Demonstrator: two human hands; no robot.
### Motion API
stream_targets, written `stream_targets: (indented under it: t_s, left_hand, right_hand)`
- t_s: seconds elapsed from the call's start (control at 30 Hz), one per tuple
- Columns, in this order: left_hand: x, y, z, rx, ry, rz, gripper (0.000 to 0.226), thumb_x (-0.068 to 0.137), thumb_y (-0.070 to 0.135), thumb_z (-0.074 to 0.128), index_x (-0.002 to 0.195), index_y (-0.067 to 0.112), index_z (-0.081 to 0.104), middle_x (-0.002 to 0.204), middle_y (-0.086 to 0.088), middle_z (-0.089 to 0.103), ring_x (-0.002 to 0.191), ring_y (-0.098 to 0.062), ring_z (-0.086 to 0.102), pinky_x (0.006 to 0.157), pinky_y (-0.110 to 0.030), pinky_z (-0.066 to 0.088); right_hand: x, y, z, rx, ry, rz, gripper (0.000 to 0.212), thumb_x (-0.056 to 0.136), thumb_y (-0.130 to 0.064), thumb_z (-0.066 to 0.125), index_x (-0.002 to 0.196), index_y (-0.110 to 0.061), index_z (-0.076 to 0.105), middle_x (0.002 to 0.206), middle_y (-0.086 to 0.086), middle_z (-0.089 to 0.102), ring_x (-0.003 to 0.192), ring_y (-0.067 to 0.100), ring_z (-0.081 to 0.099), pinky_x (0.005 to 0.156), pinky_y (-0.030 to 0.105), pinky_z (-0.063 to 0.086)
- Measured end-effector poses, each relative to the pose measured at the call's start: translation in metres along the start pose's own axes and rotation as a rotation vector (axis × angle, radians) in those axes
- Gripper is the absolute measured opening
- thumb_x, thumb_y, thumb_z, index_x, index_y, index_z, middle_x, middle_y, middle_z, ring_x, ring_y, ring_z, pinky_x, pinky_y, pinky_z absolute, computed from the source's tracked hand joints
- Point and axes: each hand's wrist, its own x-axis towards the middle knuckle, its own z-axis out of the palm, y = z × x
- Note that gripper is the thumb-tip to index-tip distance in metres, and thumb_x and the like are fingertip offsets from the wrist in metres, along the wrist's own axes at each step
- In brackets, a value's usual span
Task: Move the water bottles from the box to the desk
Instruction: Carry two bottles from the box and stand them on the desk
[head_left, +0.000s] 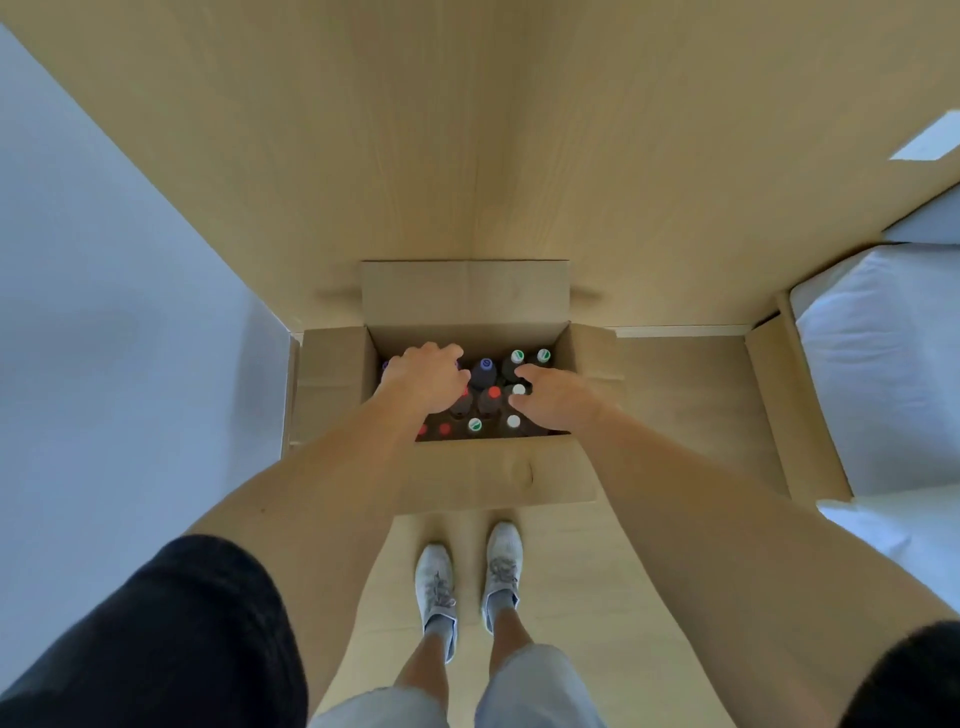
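An open cardboard box (467, 470) stands on the wooden floor in front of my feet. Several upright water bottles fill it, with red, white, green-and-white and purple caps; one purple-capped bottle (485, 366) stands in the middle of the back row. My left hand (423, 376) reaches into the back left corner, fingers curled down over a bottle top that it hides. My right hand (558, 395) is at the right side, thumb and forefinger round the neck of a white-capped bottle (518, 389).
The box's back flap (465, 291) leans on a wooden wall panel; side flaps lie out left and right. A pale flat surface (104, 312) fills the left side. A white-covered bed (883, 364) with a wooden frame stands at the right. My shoes (467, 577) are just behind the box.
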Motion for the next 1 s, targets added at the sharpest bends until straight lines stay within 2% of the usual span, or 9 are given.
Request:
stream_targets:
  t_s: [0.17,0.33,0.53,0.7,0.77,0.93,1.0]
  left_hand:
    - [0.064,-0.012,0.043,-0.053,-0.022,-0.030,0.051,0.103,0.044,0.040,0.150,0.024,0.037,0.141,-0.011,0.049,0.126,-0.038,0.050,0.100,-0.053,0.046]
    - [0.143,-0.023,0.113,-0.054,-0.072,-0.077,0.049,0.105,0.042,0.039,0.149,0.021,0.037,0.143,-0.011,0.047,0.129,-0.037,0.048,0.096,-0.051,0.044]
    - [0.239,-0.046,0.201,-0.103,-0.094,-0.105,0.060,0.103,0.042,0.046,0.156,0.023,0.026,0.147,-0.012,0.044,0.131,-0.037,0.047,0.100,-0.050,0.044]
    - [0.295,-0.061,0.256,-0.124,-0.061,-0.086,0.064,0.098,0.038,0.057,0.153,0.022,0.028,0.142,-0.011,0.047,0.129,-0.036,0.049,0.098,-0.050,0.048]
    - [0.313,-0.067,0.273,-0.125,-0.060,-0.075,0.068,0.096,0.036,0.062,0.153,0.023,0.028,0.143,-0.010,0.047,0.130,-0.035,0.049,0.099,-0.050,0.048]
    - [0.346,-0.083,0.309,-0.150,-0.028,-0.049,0.076,0.085,0.031,0.075,0.150,0.025,0.035,0.142,-0.004,0.050,0.129,-0.031,0.051,0.099,-0.046,0.049]
    - [0.358,-0.089,0.318,-0.188,0.000,-0.034,0.076,0.080,0.029,0.080,0.146,0.026,0.041,0.139,-0.004,0.054,0.127,-0.030,0.054,0.100,-0.046,0.048]
  right_hand:
    - [0.075,0.026,0.028,0.010,-0.004,-0.010,0.047,0.102,-0.036,0.045,0.146,-0.018,0.042,0.140,0.014,0.055,0.127,0.037,0.050,0.100,0.042,0.042]
    - [0.166,0.055,0.078,0.018,-0.019,-0.041,0.042,0.105,-0.028,0.043,0.144,-0.016,0.043,0.137,0.015,0.056,0.125,0.035,0.051,0.095,0.041,0.044]
    - [0.275,0.089,0.143,-0.029,-0.039,-0.063,0.041,0.105,-0.027,0.042,0.145,-0.016,0.042,0.139,0.014,0.054,0.126,0.035,0.051,0.097,0.044,0.046]
    - [0.343,0.103,0.182,-0.112,-0.009,-0.081,0.041,0.104,-0.027,0.046,0.144,-0.018,0.043,0.139,0.010,0.054,0.127,0.033,0.051,0.103,0.045,0.043]
    - [0.364,0.105,0.196,-0.169,0.013,-0.104,0.039,0.102,-0.029,0.050,0.140,-0.019,0.046,0.134,0.008,0.056,0.125,0.031,0.053,0.104,0.044,0.039]
    - [0.405,0.109,0.224,-0.338,-0.026,-0.140,0.048,0.094,-0.031,0.062,0.139,-0.023,0.045,0.131,0.004,0.060,0.129,0.026,0.052,0.120,0.044,0.022]
    - [0.418,0.111,0.227,-0.384,-0.035,-0.144,0.045,0.092,-0.028,0.064,0.134,-0.026,0.048,0.126,0.003,0.063,0.125,0.025,0.055,0.120,0.044,0.022]
